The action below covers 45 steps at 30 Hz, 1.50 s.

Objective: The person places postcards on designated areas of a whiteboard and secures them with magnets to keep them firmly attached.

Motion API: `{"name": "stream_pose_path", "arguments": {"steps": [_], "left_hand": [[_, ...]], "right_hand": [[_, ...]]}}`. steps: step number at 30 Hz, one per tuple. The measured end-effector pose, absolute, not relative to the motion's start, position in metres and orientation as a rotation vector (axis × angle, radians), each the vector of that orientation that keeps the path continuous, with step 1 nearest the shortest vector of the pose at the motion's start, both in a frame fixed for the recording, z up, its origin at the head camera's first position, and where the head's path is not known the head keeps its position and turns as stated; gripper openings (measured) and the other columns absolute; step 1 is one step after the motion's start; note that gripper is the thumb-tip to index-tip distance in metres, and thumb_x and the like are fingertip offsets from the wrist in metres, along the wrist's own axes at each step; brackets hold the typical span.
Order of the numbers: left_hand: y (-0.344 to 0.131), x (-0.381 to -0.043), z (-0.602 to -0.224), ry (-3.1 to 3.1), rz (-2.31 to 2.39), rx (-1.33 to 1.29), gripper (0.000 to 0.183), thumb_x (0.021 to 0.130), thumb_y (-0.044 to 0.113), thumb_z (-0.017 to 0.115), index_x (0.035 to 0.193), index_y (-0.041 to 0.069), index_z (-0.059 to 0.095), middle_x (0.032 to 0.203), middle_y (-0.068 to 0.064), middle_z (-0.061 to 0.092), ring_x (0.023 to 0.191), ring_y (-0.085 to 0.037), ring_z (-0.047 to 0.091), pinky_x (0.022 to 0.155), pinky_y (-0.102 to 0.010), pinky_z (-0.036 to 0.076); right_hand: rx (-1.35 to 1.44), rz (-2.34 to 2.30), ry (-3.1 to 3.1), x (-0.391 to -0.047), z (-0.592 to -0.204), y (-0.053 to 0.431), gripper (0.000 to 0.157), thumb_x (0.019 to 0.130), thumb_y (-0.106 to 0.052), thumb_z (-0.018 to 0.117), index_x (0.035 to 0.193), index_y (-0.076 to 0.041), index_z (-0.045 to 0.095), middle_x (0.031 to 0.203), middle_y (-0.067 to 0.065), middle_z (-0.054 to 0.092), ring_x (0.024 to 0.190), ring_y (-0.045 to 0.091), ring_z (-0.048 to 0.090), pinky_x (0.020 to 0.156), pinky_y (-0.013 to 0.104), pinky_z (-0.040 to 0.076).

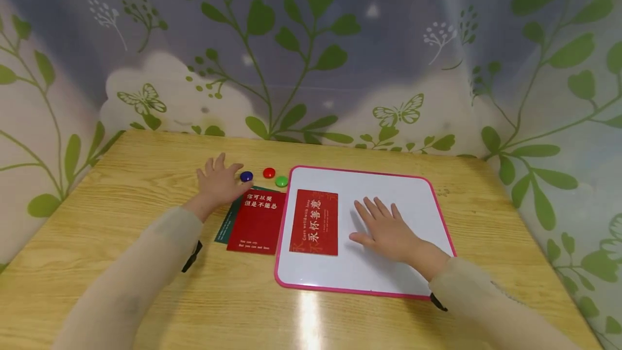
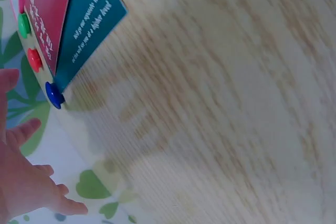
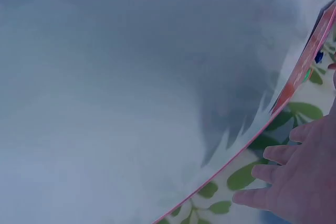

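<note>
My left hand (image 1: 220, 183) hovers with spread fingers over the table, beside a blue round magnet (image 1: 246, 176) and the top of the cards; it holds nothing. A red card (image 1: 257, 226) with white writing overlaps a dark green card (image 1: 225, 228), which shows only along its left side and top. Above the pink-edged whiteboard (image 1: 359, 274), my right hand (image 1: 386, 231) is held with its fingers extended, casting a shadow in the right wrist view. Another red card (image 1: 316, 226), its writing turned sideways, lies on the board's left part.
A red magnet (image 1: 269, 173) and a green magnet (image 1: 282, 181) sit close to the board's top left corner. Behind the wooden table (image 1: 146, 177) hangs a curtain (image 1: 311, 96) printed with leaves and butterflies.
</note>
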<state>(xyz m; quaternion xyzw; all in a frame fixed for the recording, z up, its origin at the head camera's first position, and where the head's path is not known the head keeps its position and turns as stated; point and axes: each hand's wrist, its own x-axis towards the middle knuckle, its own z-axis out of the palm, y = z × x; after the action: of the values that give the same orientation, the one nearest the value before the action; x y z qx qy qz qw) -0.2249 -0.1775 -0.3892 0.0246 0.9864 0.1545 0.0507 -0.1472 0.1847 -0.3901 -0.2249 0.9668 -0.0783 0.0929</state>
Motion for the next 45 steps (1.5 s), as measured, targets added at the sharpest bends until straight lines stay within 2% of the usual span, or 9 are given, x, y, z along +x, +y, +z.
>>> {"name": "stream_pose_path", "arguments": {"steps": [8,16,32,39,45], "left_hand": [[-0.177,-0.225,-0.39,2.995,0.451,0.091,0.061,0.093,0.041,0.047,0.14,0.003,0.039,0.151,-0.032,0.006,0.137,-0.054,0.003,0.105,-0.073,0.003],[-0.176,-0.231,-0.397,3.002,0.403,0.085,0.058,0.093,0.038,0.048,0.138,0.003,0.041,0.151,-0.032,0.008,0.137,-0.053,0.005,0.105,-0.072,0.005],[-0.174,-0.24,-0.403,2.999,0.424,0.073,0.055,0.091,0.041,0.052,0.131,0.003,0.049,0.148,-0.031,0.015,0.134,-0.052,0.013,0.104,-0.072,0.011],[-0.169,-0.24,-0.402,2.979,0.442,0.062,0.053,0.092,0.035,0.051,0.132,0.0,0.047,0.15,-0.031,0.012,0.136,-0.052,0.011,0.105,-0.071,0.007],[-0.166,-0.24,-0.398,2.987,0.396,0.01,0.053,0.093,0.036,0.051,0.131,-0.001,0.046,0.148,-0.031,0.015,0.133,-0.052,0.016,0.104,-0.07,0.012]], "right_hand": [[-0.721,-0.17,2.786,-0.147,-0.395,0.152,0.081,0.089,-0.054,0.051,0.149,-0.009,0.021,0.155,0.019,0.018,0.142,0.042,0.015,0.107,0.069,0.013],[-0.716,-0.155,2.723,-0.14,-0.398,0.13,0.082,0.086,-0.06,0.051,0.15,-0.017,0.022,0.157,0.014,0.015,0.142,0.043,0.013,0.106,0.071,0.01],[-0.753,-0.113,2.733,-0.141,-0.403,0.123,0.077,0.087,-0.058,0.052,0.148,-0.019,0.028,0.156,0.014,0.02,0.143,0.039,0.013,0.108,0.069,0.009],[-0.769,-0.072,2.734,-0.144,-0.402,0.123,0.073,0.089,-0.056,0.05,0.148,-0.021,0.029,0.155,0.014,0.023,0.144,0.038,0.013,0.108,0.07,0.008],[-0.778,-0.059,2.732,-0.146,-0.4,0.122,0.073,0.088,-0.056,0.052,0.148,-0.022,0.029,0.154,0.013,0.025,0.143,0.038,0.015,0.106,0.071,0.009]]}}
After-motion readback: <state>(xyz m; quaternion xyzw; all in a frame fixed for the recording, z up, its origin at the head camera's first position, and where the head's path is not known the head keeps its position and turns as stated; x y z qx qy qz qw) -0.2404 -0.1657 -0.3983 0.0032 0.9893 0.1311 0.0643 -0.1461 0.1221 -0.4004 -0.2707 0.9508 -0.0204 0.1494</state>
